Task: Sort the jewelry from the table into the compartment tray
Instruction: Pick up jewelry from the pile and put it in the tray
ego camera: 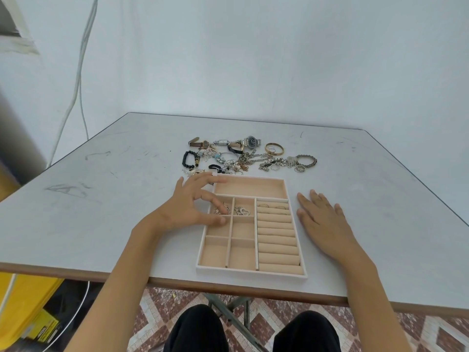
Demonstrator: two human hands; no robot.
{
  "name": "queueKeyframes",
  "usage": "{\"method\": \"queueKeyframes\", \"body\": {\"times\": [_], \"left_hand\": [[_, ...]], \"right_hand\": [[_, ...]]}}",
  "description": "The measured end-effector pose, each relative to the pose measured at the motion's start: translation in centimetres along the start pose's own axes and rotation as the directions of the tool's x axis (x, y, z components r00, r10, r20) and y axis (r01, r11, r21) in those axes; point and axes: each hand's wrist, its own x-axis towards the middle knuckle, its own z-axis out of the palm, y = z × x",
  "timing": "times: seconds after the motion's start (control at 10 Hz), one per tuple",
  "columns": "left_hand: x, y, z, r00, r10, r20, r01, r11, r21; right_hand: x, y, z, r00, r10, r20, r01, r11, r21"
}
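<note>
Beige velvet compartment tray [253, 273] on a grey desk [101, 212]: the left hand [193, 207], loosely spread and empty, hovers over its far-left cell; the right hand [322, 219] lies flat beside its right wall. Beyond it, the tangled metal jewelry pile [248, 156] may snag, dragging neighbours.

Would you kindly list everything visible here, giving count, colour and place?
table: one, pale grey, fills the view.
compartment tray: one, beige, near edge between the hands.
jewelry heap: one, silver, gold and black, beyond the tray.
silver pieces: several, tray's two farthest small compartments.
rings: a few, silvery, top ring rolls.
cables: two, white, left wall.
left hand: one, open, above the tray's far-left compartment.
right hand: one, flat on table, right of tray.
</note>
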Motion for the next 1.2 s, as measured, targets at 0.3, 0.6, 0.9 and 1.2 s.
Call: {"method": "queueKeyframes", "body": {"times": [0.3, 0.6, 0.9, 1.2], "left_hand": [[0.03, 0.22, -0.04, 0.999, 0.04, -0.028, -0.04, 0.999, -0.004], [0.16, 0.03, 0.09, 0.997, 0.051, -0.062, -0.052, 0.999, -0.01], [0.1, 0.06, 0.22, 0.999, 0.017, -0.033, -0.017, 1.0, -0.004], [0.44, 0.25, 0.04, 0.995, 0.024, -0.099, -0.031, 0.997, -0.077]], "right_hand": [[-0.01, 0.03, -0.01, 1.0, 0.0, -0.001, 0.0, 1.0, 0.002], [-0.04, 0.0, 0.01, 1.0, -0.003, -0.002, 0.003, 1.0, 0.004], [-0.06, 0.04, 0.02, 1.0, -0.002, -0.007, 0.003, 1.0, 0.008], [0.11, 0.17, 0.14, 1.0, 0.0, -0.008, 0.0, 1.0, 0.009]]}}
